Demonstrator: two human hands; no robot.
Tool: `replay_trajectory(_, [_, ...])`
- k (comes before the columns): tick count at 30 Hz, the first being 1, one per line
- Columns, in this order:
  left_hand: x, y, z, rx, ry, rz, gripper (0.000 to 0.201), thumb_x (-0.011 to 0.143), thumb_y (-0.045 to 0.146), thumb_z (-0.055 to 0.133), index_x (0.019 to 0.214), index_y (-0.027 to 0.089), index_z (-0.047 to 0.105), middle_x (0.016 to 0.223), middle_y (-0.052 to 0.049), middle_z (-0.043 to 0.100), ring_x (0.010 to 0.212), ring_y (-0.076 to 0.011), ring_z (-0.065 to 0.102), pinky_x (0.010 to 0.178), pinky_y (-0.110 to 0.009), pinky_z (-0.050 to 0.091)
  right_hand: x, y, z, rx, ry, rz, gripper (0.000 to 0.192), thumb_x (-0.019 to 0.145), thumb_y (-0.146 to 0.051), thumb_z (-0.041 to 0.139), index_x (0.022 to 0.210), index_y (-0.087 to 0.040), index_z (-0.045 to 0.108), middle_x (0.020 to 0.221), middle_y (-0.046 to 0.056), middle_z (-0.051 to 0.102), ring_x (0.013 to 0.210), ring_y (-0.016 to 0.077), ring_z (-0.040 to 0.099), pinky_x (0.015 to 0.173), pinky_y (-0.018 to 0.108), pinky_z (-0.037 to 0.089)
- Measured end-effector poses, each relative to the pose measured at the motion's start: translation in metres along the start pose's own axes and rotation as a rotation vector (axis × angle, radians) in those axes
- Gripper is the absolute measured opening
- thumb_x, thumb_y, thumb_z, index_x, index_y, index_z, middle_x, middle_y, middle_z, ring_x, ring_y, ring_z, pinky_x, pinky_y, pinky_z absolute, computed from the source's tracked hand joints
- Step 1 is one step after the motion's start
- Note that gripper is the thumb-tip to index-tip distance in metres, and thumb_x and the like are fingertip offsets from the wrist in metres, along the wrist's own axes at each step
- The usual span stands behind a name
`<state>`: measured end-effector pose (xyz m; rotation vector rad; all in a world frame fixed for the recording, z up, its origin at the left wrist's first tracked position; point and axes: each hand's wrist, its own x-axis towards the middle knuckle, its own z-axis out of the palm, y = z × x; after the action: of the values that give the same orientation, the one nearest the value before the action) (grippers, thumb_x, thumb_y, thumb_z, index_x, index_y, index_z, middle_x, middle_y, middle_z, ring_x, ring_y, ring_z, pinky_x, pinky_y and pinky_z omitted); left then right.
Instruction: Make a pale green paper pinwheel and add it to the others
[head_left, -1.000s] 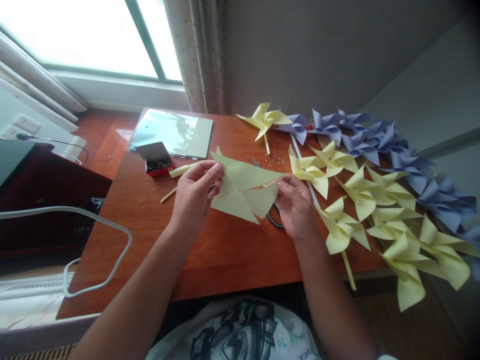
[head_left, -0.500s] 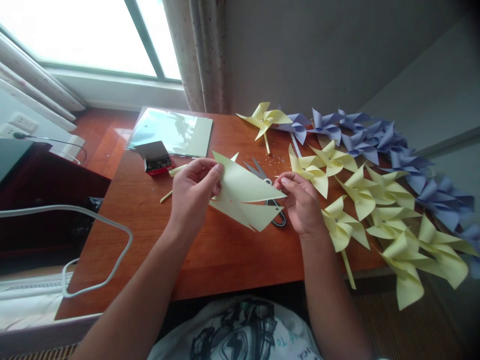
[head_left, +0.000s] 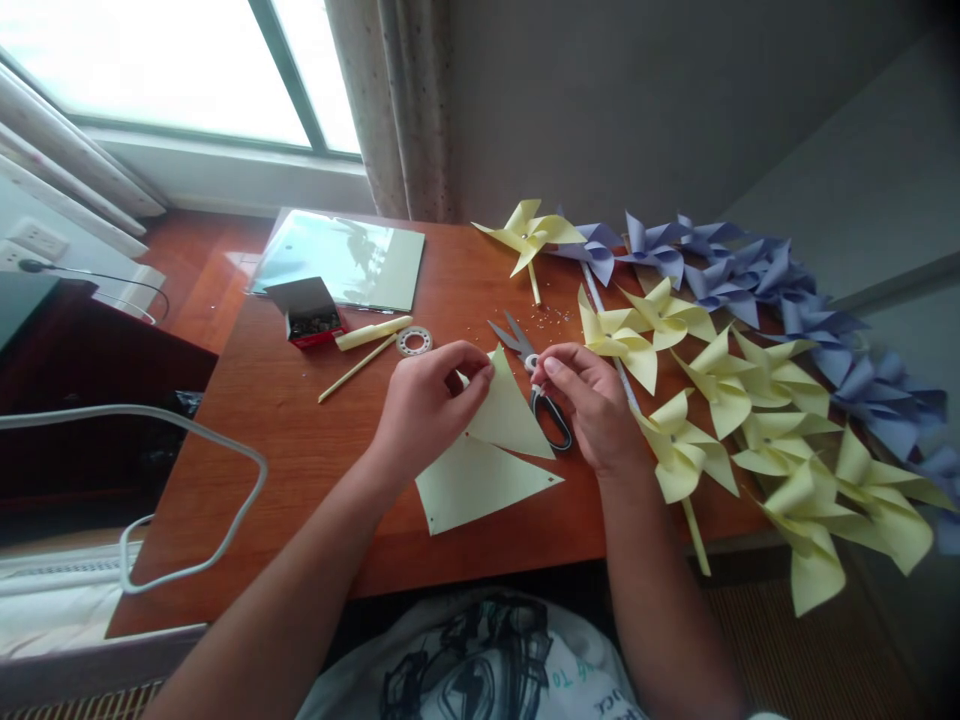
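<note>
Paper (head_left: 484, 470), pale yellow and cut into pointed flaps, lies on the tabletop (head_left: 300, 430) just left of the scissors (head_left: 541, 395). Its lower flap stretches left to right, tip aimed right toward the scissors' handles; the upper flap stands tilted, its tip pointing up and away. The left hand (head_left: 427, 410) has its fingers pinched together on that raised flap's top corner. The right hand (head_left: 592, 400), over the scissors, has thumb and forefinger closed on something small and pale, too tiny to identify.

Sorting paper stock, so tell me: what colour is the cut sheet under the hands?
Pale yellow; the cut sheet shows clearly in the head view.
</note>
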<state>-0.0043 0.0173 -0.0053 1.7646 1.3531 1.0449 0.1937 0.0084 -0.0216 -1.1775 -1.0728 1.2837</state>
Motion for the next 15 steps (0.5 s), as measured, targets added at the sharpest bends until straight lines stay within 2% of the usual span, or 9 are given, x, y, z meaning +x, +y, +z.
replay_trajectory(5, [-0.002, 0.000, 0.007, -0.001, -0.043, 0.036, 0.008, 0.086, 0.022, 0.066, 0.081, 0.016, 0.070, 0.066, 0.002, 0.065, 0.053, -0.0081, 0.048, 0.052, -0.020, 0.038, -0.004, -0.001, 0.009, -0.199, -0.042, -0.151, 0.013, 0.088, -0.029, 0.075, 0.100, -0.026, 0.072, 0.099, 0.001, 0.072, 0.091, 0.0172, 0.068, 0.077, 0.029, 0.054])
replay_trajectory(9, [-0.003, -0.001, 0.009, -0.049, -0.067, 0.044, 0.007, 0.086, 0.020, 0.066, 0.083, 0.016, 0.070, 0.066, 0.001, 0.066, 0.055, -0.0085, 0.050, 0.053, -0.020, 0.040, -0.006, -0.001, 0.013, -0.283, -0.066, -0.269, 0.007, 0.089, -0.022, 0.072, 0.095, -0.026, 0.073, 0.094, 0.000, 0.072, 0.085, 0.0165, 0.068, 0.076, 0.030, 0.055])
replay_trajectory(15, [-0.003, 0.002, 0.010, -0.138, -0.094, 0.031, 0.007, 0.088, 0.020, 0.066, 0.085, 0.015, 0.071, 0.068, 0.001, 0.067, 0.058, -0.0085, 0.052, 0.054, -0.019, 0.041, -0.007, 0.000, 0.015, -0.295, -0.035, -0.286, 0.009, 0.090, -0.023, 0.071, 0.098, -0.026, 0.072, 0.093, 0.001, 0.072, 0.085, 0.0170, 0.069, 0.075, 0.031, 0.056])
